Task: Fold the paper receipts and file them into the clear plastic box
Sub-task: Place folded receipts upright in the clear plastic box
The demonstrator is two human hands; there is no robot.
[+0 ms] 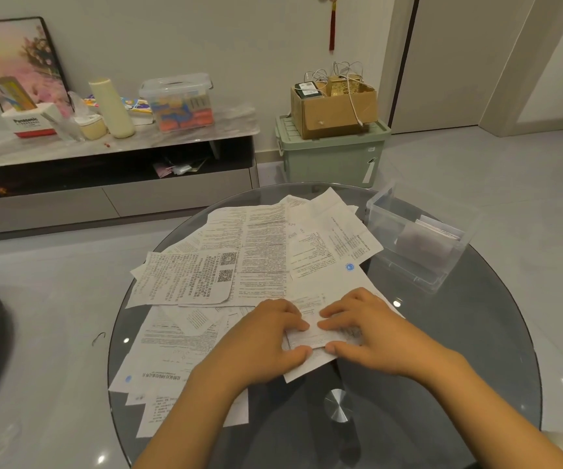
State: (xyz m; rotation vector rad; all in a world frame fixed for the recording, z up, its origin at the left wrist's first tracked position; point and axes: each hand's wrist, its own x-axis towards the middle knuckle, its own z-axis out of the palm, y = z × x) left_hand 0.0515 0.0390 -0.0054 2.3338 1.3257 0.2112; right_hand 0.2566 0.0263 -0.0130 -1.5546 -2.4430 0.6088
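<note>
hands: left hand [273, 336] and right hand [361, 333] both pinch 1 folded receipt [313, 336] between them
receipt pile [239, 262]: beyond hands, on tabletop [442, 350]
clear plastic box [418, 238]: far right

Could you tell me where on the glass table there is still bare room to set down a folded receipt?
Bare glass shows right of the right hand, below the clear plastic box, and along the near edge around the metal hub. The left and centre are crowded with loose receipts, which the left hand overlaps.
</note>
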